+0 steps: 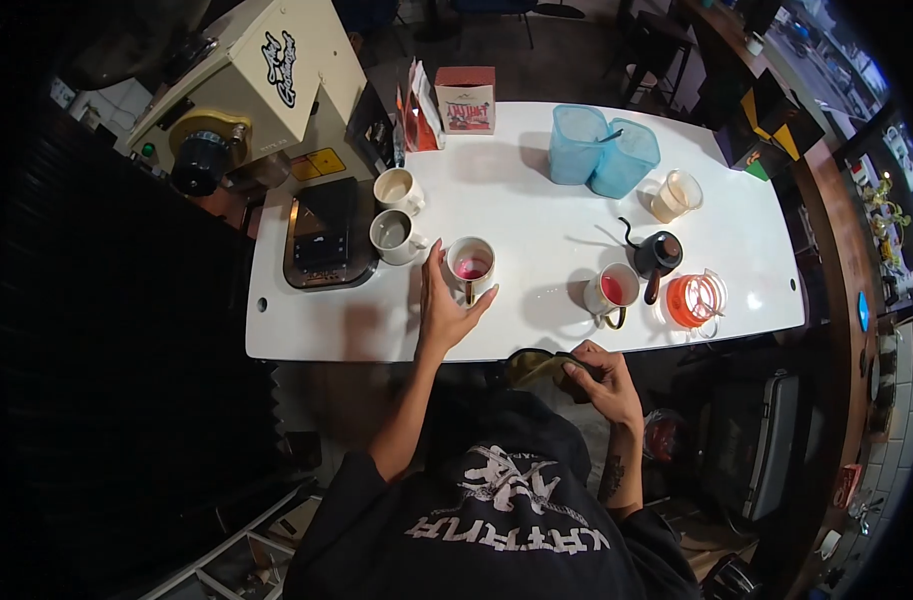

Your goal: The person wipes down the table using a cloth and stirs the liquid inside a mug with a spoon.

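Observation:
My left hand (454,312) is over the table's near side, thumb and fingers spread around a white mug (484,250) with some pink liquid at its bottom. I cannot tell whether the fingertips touch it. The mug's handle faces me. My right hand (608,385) is closed on the right end of a dark-rimmed, olive-tinted item (534,369), held just off the table's front edge; its kind is unclear. To the right, another mug (594,298) holds red liquid, beside a black gooseneck kettle (658,253) and a glass server (696,298) of red liquid.
Two more mugs (383,238) stand left, next to a dark scale-like tray (331,235) and a large cream machine (276,90). Blue containers (576,150), a small glass jug (676,197), a red-and-white box (466,105) and a bag (423,110) stand farther back on the white table (516,220).

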`<state>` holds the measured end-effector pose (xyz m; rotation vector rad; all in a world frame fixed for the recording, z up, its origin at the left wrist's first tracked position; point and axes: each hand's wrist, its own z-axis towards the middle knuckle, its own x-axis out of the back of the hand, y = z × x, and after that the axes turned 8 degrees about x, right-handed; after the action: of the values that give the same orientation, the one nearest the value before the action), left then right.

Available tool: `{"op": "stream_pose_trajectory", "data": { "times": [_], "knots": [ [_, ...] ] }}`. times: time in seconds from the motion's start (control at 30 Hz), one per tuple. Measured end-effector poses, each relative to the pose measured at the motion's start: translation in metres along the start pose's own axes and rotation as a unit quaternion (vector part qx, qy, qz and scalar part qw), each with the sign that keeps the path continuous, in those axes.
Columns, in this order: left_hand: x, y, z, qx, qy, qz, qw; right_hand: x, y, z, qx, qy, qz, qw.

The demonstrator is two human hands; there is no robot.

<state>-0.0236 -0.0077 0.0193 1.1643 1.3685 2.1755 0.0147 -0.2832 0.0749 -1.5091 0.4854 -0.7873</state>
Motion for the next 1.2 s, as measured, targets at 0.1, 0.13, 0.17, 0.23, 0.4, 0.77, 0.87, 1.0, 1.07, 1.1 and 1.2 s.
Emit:
{"op": "stream_pose_trajectory", "data": {
  "times": [0.1, 0.13, 0.17, 0.23, 0.4, 0.77, 0.87, 1.0, 1.07, 1.1, 1.2],
  "knots": [
    [-0.025, -0.018, 0.008, 0.005, 0.054, -0.003, 0.999, -0.005, 0.016, -0.003, 0.0, 0.043, 0.015, 0.999],
    [-0.028, -0.018, 0.01, 0.002, 0.048, -0.005, 0.999, -0.005, 0.024, -0.003, -0.005, 0.042, -0.009, 0.999],
    [-0.031, -0.018, 0.011, 0.02, 0.049, -0.02, 0.998, -0.004, 0.03, -0.004, -0.061, 0.009, 0.002, 0.998],
    [-0.031, -0.012, 0.014, 0.034, 0.064, -0.02, 0.997, -0.01, 0.045, -0.005, -0.122, 0.02, 0.01, 0.992],
    [-0.017, -0.012, 0.019, 0.012, 0.02, -0.014, 1.0, -0.037, 0.057, 0.0, -0.244, 0.104, 0.36, 0.894],
    [0.069, 0.08, 0.015, -0.02, -0.059, -0.205, 0.977, -0.078, 0.062, 0.054, -0.045, 0.015, 0.605, 0.795],
    [0.088, 0.105, 0.01, -0.007, -0.069, -0.228, 0.971, -0.103, 0.054, 0.062, 0.003, -0.055, 0.59, 0.805],
    [0.09, 0.117, -0.001, 0.005, -0.078, -0.26, 0.963, -0.12, 0.006, 0.06, 0.044, -0.107, 0.608, 0.786],
    [0.089, 0.12, -0.002, -0.022, -0.066, -0.226, 0.972, -0.122, 0.004, 0.048, -0.001, -0.106, 0.626, 0.773],
    [0.089, 0.122, -0.003, -0.034, -0.057, -0.227, 0.972, -0.123, 0.002, 0.043, -0.05, -0.101, 0.641, 0.76],
    [0.092, 0.121, -0.005, -0.034, -0.056, -0.225, 0.972, -0.12, -0.003, 0.045, 0.0, -0.128, 0.709, 0.693]
  ]
}}
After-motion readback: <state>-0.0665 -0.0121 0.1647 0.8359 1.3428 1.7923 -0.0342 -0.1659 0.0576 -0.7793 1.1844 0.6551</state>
